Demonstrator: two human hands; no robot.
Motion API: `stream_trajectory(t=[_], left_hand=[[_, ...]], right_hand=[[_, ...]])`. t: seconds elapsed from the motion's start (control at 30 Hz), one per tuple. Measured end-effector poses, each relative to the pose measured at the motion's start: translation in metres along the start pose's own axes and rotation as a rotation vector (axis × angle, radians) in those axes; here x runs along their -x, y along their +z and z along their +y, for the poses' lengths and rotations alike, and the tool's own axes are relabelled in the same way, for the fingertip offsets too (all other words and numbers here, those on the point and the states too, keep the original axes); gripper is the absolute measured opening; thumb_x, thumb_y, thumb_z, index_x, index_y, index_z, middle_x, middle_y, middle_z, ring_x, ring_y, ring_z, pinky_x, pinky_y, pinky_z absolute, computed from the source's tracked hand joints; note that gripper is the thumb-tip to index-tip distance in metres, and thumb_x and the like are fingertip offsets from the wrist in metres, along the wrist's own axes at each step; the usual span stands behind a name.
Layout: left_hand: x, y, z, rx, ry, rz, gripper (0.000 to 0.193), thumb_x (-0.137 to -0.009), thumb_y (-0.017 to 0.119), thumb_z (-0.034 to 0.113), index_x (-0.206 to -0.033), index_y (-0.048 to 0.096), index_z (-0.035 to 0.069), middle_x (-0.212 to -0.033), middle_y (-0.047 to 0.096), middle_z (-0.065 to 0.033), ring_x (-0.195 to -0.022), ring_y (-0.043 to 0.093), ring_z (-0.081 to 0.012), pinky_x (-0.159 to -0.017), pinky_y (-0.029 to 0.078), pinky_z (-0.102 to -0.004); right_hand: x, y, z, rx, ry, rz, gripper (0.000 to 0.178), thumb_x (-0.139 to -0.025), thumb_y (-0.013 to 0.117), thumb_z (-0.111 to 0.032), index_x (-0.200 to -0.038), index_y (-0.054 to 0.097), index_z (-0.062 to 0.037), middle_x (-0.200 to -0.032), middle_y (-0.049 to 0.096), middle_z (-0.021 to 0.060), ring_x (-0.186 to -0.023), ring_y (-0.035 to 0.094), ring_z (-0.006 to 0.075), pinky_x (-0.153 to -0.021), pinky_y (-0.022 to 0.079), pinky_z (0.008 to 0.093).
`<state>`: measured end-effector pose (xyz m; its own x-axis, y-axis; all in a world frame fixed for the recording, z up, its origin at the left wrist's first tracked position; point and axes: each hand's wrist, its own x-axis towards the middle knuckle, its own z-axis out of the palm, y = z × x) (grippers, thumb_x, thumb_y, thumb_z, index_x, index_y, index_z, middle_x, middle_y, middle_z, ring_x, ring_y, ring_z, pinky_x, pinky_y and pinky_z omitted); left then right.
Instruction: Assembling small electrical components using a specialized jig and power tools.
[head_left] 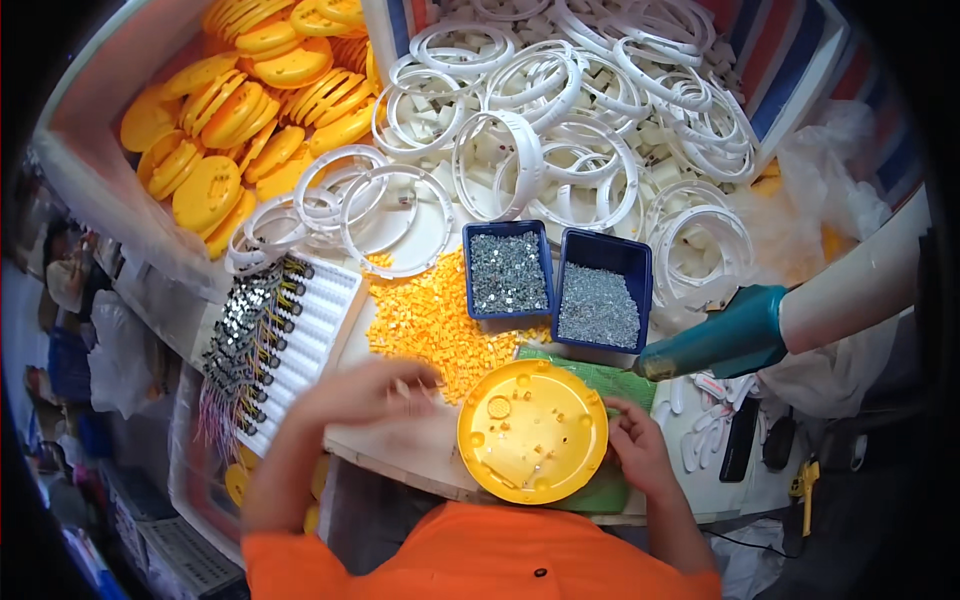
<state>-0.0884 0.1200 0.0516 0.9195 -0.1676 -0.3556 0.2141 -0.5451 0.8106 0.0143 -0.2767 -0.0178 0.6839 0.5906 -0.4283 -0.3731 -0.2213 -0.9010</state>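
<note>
A round yellow plastic cover, its hollow side up with small posts and bits inside, lies in front of me on a green mat. At its right edge my right hand has its fingers curled against the rim. To the left of the cover my left hand is smeared by motion, over the near left side of a heap of small yellow plastic pieces. Whether it holds anything cannot be seen. Beyond the cover stand two blue bins of small metal parts, a left bin and a right bin.
A teal power tool reaches in from the right. White rings are piled at the back, with yellow discs in a box at back left. Wired parts lie on a white ribbed tray. A black handheld object lies at right.
</note>
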Motion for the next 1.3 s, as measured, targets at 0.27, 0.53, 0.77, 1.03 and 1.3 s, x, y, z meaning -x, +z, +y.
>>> stream_trajectory(t=[0.27,0.53,0.77,1.03,1.3], left_hand=[[-0.176,-0.153,-0.015,-0.826,0.154,0.762,0.026,-0.099,0.061,0.025,-0.105,0.072,0.002,-0.103,0.073,-0.0164,-0.098,0.069,-0.0358,-0.088,0.053,-0.0451],[-0.249,-0.144,-0.014,-0.936,-0.348,0.619,0.045,-0.089,0.069,0.049,-0.108,0.074,0.009,-0.110,0.075,-0.0141,-0.110,0.069,-0.0337,-0.099,0.043,-0.0591],[-0.203,-0.151,0.007,-0.899,-0.047,1.080,0.026,-0.083,0.071,0.018,-0.107,0.074,0.011,-0.104,0.074,-0.0109,-0.103,0.068,-0.0331,-0.090,0.048,-0.0538],[-0.073,0.035,0.049,-0.520,0.835,0.495,0.017,-0.079,0.070,0.005,-0.095,0.072,0.010,-0.099,0.072,-0.0054,-0.094,0.069,-0.0225,-0.076,0.051,-0.0383],[-0.050,0.150,0.037,-0.589,0.941,0.567,0.035,-0.077,0.078,0.012,-0.111,0.073,0.014,-0.111,0.067,-0.0019,-0.105,0.066,-0.0195,-0.083,0.049,-0.0353]], right_hand=[[-0.005,0.023,0.005,0.972,-0.434,0.301,0.043,-0.095,0.065,-0.014,-0.134,0.057,0.0024,-0.091,0.071,0.0183,-0.077,0.070,0.0189,-0.067,0.052,0.0333],[-0.011,-0.008,-0.001,0.694,-0.407,0.475,0.028,-0.093,0.066,-0.006,-0.119,0.068,0.0031,-0.106,0.069,0.0191,-0.100,0.068,0.0270,-0.092,0.050,0.0383],[-0.003,-0.003,-0.010,0.748,-0.550,0.643,0.017,-0.088,0.066,-0.001,-0.105,0.068,0.0024,-0.105,0.069,0.0182,-0.099,0.067,0.0336,-0.090,0.051,0.0395],[0.004,0.023,-0.049,0.688,-0.705,0.277,0.027,-0.086,0.071,-0.008,-0.112,0.071,-0.0015,-0.104,0.068,0.0168,-0.099,0.065,0.0355,-0.089,0.052,0.0405],[-0.006,0.032,-0.041,0.598,-0.646,-0.016,0.022,-0.083,0.075,-0.006,-0.105,0.076,-0.0048,-0.098,0.066,0.0085,-0.097,0.062,0.0285,-0.084,0.050,0.0360]])
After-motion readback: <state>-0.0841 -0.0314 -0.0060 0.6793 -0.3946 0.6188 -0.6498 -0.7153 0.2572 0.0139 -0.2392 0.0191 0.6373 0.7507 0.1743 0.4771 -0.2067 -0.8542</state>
